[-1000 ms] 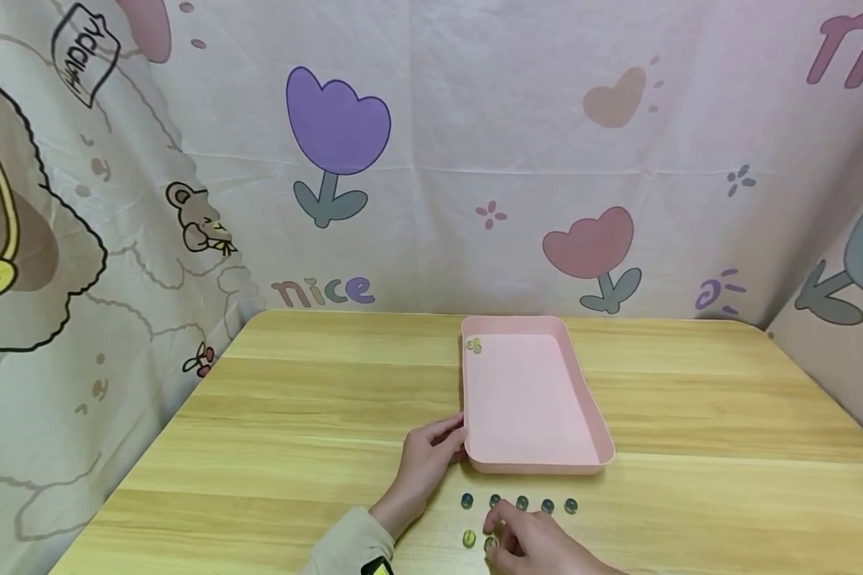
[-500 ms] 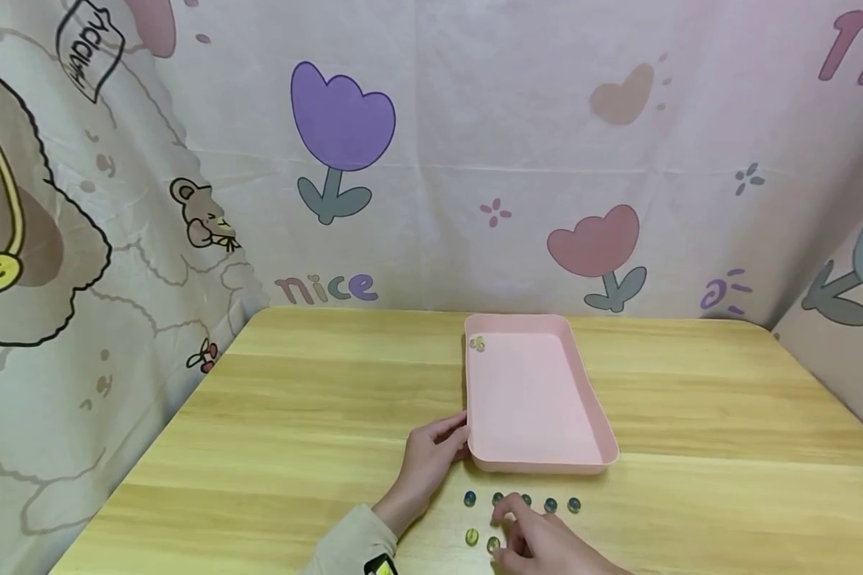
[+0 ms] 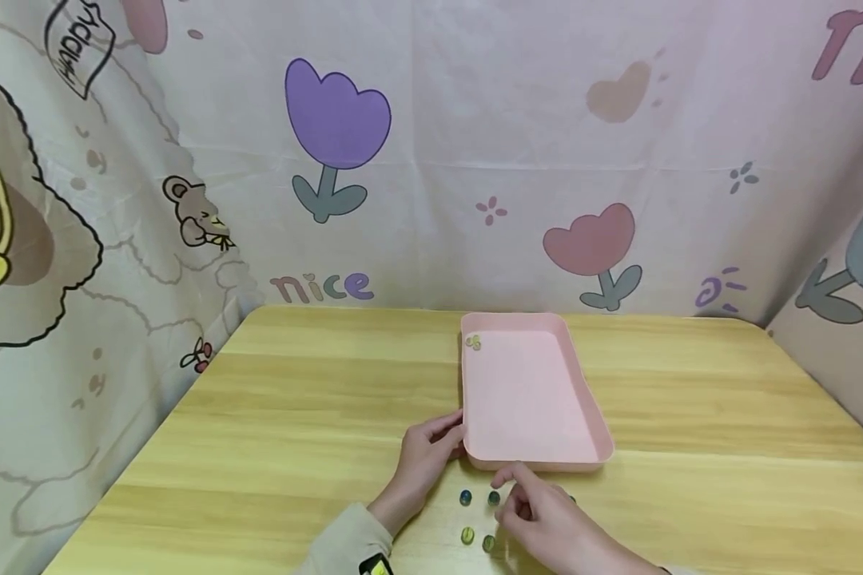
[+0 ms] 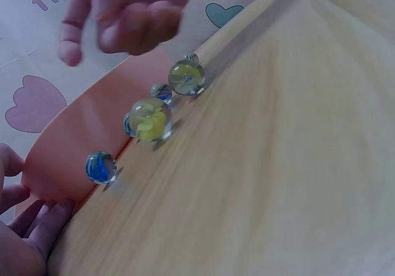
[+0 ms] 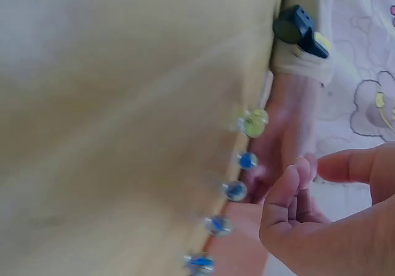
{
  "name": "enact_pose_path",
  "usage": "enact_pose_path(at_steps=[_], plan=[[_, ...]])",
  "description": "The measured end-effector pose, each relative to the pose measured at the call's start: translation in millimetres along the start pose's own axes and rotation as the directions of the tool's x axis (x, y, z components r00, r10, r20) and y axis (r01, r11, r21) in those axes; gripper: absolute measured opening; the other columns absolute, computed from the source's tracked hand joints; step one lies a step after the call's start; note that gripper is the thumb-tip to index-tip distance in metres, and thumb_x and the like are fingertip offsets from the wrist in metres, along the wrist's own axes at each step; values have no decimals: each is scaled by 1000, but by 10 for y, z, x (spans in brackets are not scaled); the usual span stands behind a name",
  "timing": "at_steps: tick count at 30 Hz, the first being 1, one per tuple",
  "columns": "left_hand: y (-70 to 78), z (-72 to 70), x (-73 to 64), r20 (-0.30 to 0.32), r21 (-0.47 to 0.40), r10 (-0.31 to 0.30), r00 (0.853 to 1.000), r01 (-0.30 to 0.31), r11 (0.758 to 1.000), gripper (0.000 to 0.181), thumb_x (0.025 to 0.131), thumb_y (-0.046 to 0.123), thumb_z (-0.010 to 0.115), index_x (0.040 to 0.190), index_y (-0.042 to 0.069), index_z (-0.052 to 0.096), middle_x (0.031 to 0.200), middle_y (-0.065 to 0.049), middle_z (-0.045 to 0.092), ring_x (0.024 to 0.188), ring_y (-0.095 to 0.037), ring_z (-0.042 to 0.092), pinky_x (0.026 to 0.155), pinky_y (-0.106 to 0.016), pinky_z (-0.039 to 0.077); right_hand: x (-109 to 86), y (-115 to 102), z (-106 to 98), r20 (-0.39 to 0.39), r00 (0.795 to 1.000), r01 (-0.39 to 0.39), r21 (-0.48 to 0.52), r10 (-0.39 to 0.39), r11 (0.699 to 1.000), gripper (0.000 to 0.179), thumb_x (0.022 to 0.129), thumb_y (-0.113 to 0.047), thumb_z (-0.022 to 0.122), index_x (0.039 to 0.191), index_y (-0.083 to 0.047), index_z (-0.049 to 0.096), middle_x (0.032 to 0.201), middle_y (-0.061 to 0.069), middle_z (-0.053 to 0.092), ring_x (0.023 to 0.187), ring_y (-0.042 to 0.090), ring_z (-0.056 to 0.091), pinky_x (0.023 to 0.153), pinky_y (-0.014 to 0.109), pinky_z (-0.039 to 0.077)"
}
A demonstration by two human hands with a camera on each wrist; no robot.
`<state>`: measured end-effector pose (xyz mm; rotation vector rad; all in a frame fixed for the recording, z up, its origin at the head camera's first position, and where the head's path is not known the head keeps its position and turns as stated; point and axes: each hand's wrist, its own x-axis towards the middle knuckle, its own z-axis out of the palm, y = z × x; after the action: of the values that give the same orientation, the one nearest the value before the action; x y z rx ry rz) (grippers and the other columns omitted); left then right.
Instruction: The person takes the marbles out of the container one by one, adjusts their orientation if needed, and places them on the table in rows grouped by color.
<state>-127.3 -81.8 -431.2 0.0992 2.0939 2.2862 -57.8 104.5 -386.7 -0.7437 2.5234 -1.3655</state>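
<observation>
My left hand [image 3: 426, 455] rests its fingertips against the outer left wall of the pink tray [image 3: 539, 465], near the front corner. Over the marbles hovers my right hand [image 3: 546, 511], index finger reaching out and the other fingers loosely curled. Nothing shows between its thumb and fingers in the right wrist view. In front of the tray is a row of blue glass marbles, including a blue marble [image 3: 465, 497] and its neighbour, a dark marble [image 3: 494, 498]; my right hand hides part of this row. Nearer lie a yellow marble [image 3: 467, 536] and a greenish marble [image 3: 489, 544].
A few pale yellow marbles [image 3: 473, 343] sit in the tray's far left corner. The wooden table [image 3: 316, 399] meets a printed cloth [image 3: 431, 231] at the back. Another cloth hangs on the left side.
My right hand has moved off the greenish marble, up and towards the tray, and now covers more of the blue row. The left hand keeps its place at the tray.
</observation>
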Motion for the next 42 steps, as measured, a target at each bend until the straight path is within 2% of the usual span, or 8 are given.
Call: enact_pose_path(at_steps=[4,8,11,16,21,29,35,42], plan=[[-7,1,-4,-1,2,-1,1000,1,1000,34,94,9,63,124,-7,61,125,-23,60,102,-27,64,80,-26,57,100,-114,-81,-77,996,40,-42,-43,998,19,91,-1,59,109,-3,55,74,-11,56,65,1,51,54,21,48],[-2,3,6,0,-1,8,1000,-8,1000,35,94,11,63,124,-6,61,125,-23,59,103,-27,63,81,-27,57,260,-221,-244,-160,978,116,-120,-135,986,18,91,-2,61,109,-3,59,76,-8,58,65,2,53,55,22,52],[1,-8,0,-1,10,1,1000,-1,1000,35,94,11,63,125,-6,61,125,-23,59,102,-26,64,80,-27,57,408,-276,-344,-218,960,139,-187,-179,972,18,91,-2,62,109,-5,62,77,-8,59,67,3,55,59,22,53],[-10,-27,0,7,11,0,1000,0,1000,35,95,11,62,125,-6,61,126,-23,59,102,-26,64,81,-28,57,668,-331,-439,-267,940,177,-159,-214,971,19,92,-1,60,111,-4,63,76,-4,59,67,7,54,58,23,51],[-45,2,-8,11,9,-7,1000,7,1000,35,95,13,62,125,-6,61,125,-22,60,100,-24,65,80,-29,58,829,-369,-560,-254,945,178,-135,-208,975,19,94,-4,60,112,-4,64,79,2,62,68,11,55,59,25,50],[24,-28,31,2,35,9,1000,-9,999,35,95,11,62,125,-6,60,125,-23,59,101,-27,65,80,-27,57,997,-284,-746,-295,937,151,-140,-187,979,17,95,-7,60,110,-3,65,79,-1,62,69,14,55,59,25,48],[62,-43,74,0,41,8,1000,-8,999,35,95,11,62,125,-6,60,126,-23,59,104,-28,64,81,-26,57,1074,-192,-813,-312,941,80,-163,-128,983,18,94,-7,59,110,-1,65,78,1,63,68,15,55,59,27,48],[12,-14,60,9,27,-7,1000,7,1000,34,95,9,61,125,-7,59,126,-23,58,104,-28,64,82,-26,57,1089,-49,-841,-287,957,-13,-164,-36,986,21,95,-9,58,112,2,64,78,3,63,69,16,56,60,28,48]])
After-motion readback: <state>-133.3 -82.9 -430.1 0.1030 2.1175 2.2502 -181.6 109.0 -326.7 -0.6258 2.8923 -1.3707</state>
